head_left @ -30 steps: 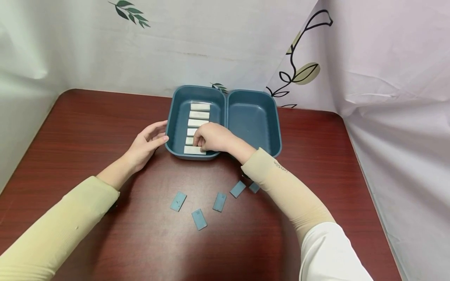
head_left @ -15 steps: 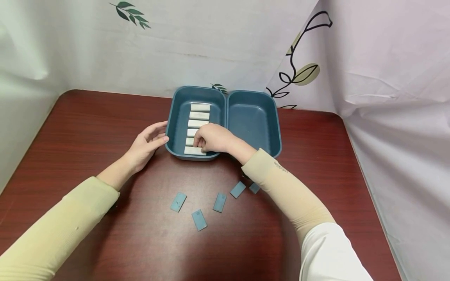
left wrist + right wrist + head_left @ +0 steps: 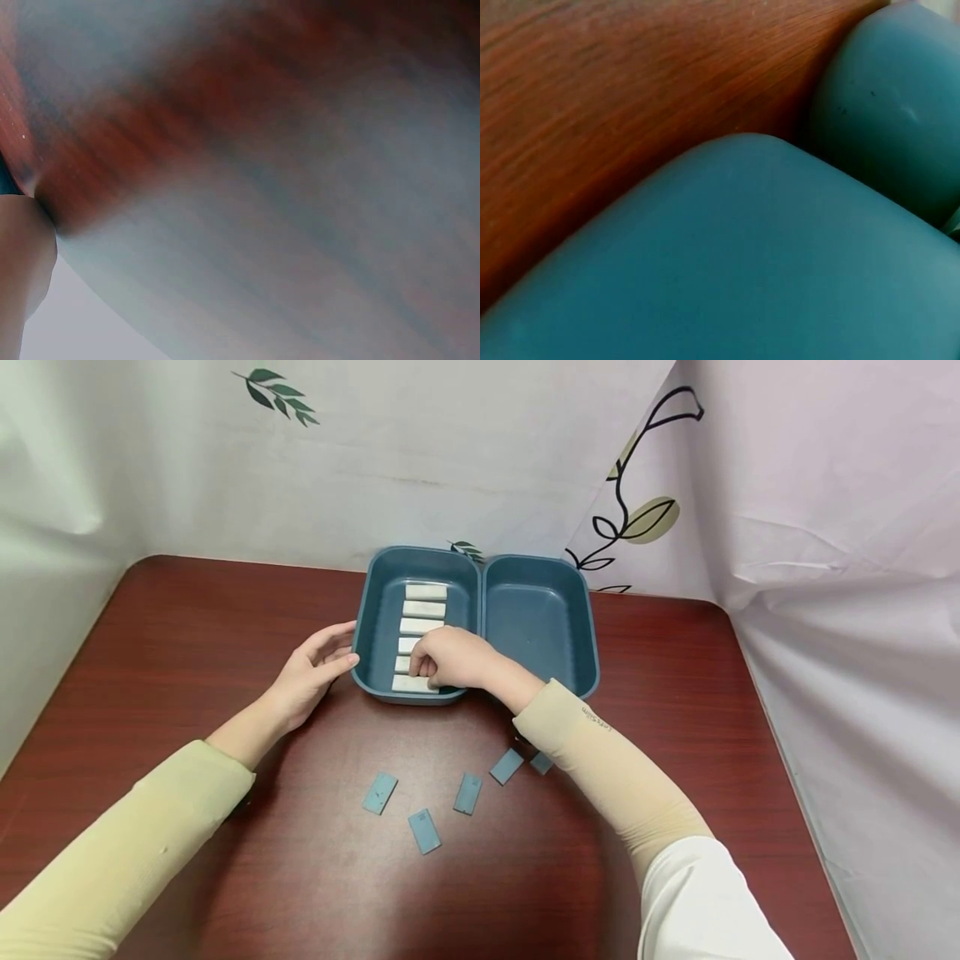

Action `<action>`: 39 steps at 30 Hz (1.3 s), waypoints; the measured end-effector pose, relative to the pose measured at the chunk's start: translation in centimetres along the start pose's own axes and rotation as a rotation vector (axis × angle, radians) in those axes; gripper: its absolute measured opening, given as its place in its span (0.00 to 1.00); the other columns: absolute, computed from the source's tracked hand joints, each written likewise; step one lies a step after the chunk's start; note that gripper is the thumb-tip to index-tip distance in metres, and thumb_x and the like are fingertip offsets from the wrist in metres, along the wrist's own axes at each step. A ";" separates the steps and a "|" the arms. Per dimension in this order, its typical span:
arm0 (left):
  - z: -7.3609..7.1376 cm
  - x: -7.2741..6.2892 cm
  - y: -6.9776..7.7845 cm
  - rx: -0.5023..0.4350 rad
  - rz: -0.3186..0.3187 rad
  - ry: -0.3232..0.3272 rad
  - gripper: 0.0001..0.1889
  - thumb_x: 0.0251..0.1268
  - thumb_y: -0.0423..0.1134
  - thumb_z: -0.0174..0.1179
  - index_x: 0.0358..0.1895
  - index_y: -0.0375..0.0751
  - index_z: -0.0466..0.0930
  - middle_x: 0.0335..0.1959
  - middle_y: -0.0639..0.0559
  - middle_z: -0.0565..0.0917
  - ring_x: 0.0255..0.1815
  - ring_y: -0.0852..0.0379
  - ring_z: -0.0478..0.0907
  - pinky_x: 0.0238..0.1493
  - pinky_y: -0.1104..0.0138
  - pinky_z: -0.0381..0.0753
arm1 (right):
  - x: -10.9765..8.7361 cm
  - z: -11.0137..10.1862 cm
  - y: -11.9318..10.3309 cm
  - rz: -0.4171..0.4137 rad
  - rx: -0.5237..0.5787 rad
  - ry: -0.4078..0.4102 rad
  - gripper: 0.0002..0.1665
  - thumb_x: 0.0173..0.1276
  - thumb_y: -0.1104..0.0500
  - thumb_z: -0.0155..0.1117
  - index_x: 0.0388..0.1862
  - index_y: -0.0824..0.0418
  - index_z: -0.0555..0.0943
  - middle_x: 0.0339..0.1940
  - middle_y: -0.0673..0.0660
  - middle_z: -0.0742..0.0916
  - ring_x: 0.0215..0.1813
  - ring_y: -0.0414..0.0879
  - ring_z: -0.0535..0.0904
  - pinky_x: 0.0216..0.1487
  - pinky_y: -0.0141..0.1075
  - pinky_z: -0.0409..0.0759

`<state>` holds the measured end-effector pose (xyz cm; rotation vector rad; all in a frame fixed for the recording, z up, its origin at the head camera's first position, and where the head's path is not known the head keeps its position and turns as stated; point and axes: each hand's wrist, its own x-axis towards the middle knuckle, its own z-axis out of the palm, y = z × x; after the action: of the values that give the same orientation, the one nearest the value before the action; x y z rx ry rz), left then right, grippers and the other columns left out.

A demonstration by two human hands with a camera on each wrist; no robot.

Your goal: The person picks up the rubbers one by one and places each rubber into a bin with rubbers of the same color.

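A hinged blue box lies unfolded on the table, its left half (image 3: 381, 589) holding several white tiles (image 3: 423, 609) in a column. The left hand (image 3: 306, 672) rests against that half's outer left wall, fingers and thumb loosely bent. Only part of a digit (image 3: 26, 255) of it shows in the left wrist view. The right hand (image 3: 456, 657) reaches inside, fingers curled down, and pinches the right end of the nearest white tile (image 3: 411, 683). Its fingertips are partly hidden. The right wrist view shows just the box's outer wall (image 3: 727, 247).
The box's right half (image 3: 534, 627) stands beside the left one. Several blue-grey tiles, among them one tile (image 3: 425, 831) nearest the front, lie scattered on the red-brown table (image 3: 315, 860). One more tile (image 3: 541, 762) is partly covered by the right sleeve. A white curtain (image 3: 360, 460) hangs behind.
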<state>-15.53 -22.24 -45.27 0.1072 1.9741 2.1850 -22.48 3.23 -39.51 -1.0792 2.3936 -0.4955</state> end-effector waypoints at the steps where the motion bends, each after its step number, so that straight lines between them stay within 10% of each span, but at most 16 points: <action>1: 0.0 0.0 0.0 -0.002 -0.001 0.000 0.28 0.81 0.30 0.57 0.80 0.41 0.67 0.65 0.61 0.77 0.61 0.66 0.80 0.61 0.79 0.78 | 0.0 0.0 0.0 -0.003 0.000 -0.001 0.15 0.70 0.70 0.70 0.52 0.58 0.91 0.48 0.54 0.92 0.50 0.44 0.86 0.56 0.33 0.84; 23: 0.0 0.0 0.1 0.016 -0.003 -0.007 0.28 0.82 0.32 0.57 0.80 0.41 0.66 0.66 0.61 0.76 0.62 0.65 0.79 0.61 0.80 0.78 | -0.5 -0.5 0.4 -0.081 0.092 0.049 0.14 0.71 0.69 0.70 0.53 0.61 0.91 0.50 0.56 0.92 0.50 0.45 0.87 0.55 0.31 0.84; 39: -0.1 0.0 0.0 -0.004 0.005 -0.004 0.27 0.81 0.31 0.57 0.79 0.41 0.68 0.66 0.60 0.77 0.62 0.65 0.79 0.62 0.79 0.78 | -7.3 -3.1 3.4 -0.083 0.303 0.348 0.13 0.71 0.68 0.72 0.53 0.65 0.89 0.48 0.62 0.90 0.47 0.49 0.89 0.53 0.37 0.89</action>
<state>-15.53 -22.30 -45.30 0.1163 1.9695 2.1901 -21.99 11.43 -36.70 -1.0241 2.4562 -1.1152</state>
